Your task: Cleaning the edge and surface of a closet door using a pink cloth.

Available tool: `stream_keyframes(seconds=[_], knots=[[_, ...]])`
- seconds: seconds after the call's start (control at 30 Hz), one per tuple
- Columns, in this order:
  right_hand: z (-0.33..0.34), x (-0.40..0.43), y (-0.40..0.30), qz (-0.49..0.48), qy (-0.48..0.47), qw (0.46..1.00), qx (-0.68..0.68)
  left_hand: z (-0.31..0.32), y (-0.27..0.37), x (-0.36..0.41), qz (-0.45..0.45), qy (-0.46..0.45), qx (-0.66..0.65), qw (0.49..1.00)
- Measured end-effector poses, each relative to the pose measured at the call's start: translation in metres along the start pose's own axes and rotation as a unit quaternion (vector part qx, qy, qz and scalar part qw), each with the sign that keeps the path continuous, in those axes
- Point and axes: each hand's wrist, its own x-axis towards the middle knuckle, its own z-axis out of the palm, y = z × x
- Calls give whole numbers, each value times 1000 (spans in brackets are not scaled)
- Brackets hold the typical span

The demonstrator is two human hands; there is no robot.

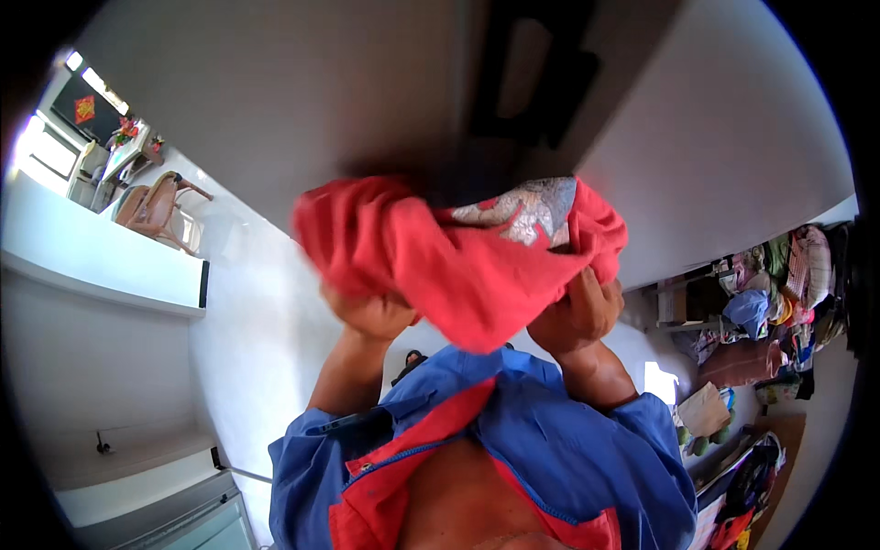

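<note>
A red cloth (440,254), perhaps a garment, is bunched up in front of my chest, with a silvery-grey print (529,213) on its upper right part. My left hand (368,311) grips its lower left side, the fingers partly hidden under the folds. On the right, my right hand (581,313) is closed on the cloth's lower edge. The middle of the cloth sags between both hands. Just beyond it stands a pale upright panel (275,103) with a blurred dark fitting (536,82), perhaps a handle; whether the cloth touches it, I cannot tell.
Shelving heaped with clothes and bags (770,302) stands at the right. Below it, a brown sheet (705,409) lies beside several round green fruits (701,445). A wooden chair (161,206) and a table (127,161) are beyond a doorway at the far left.
</note>
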Motion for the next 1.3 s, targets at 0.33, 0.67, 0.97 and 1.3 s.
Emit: stream_keyframes(seconds=[0.33,0.67,0.97,1.3], knots=[[118,-32,-50,121,-37,988,89,-74,-71,-4,6,32,84,996],[158,-27,-95,-13,-116,993,-24,-110,-127,19,-202,90,-63,973],[131,-29,-70,-2,-164,984,62,-112,-111,-8,-357,100,-205,906],[-20,5,20,19,78,995,-51,10,-19,-3,60,-14,127,990]])
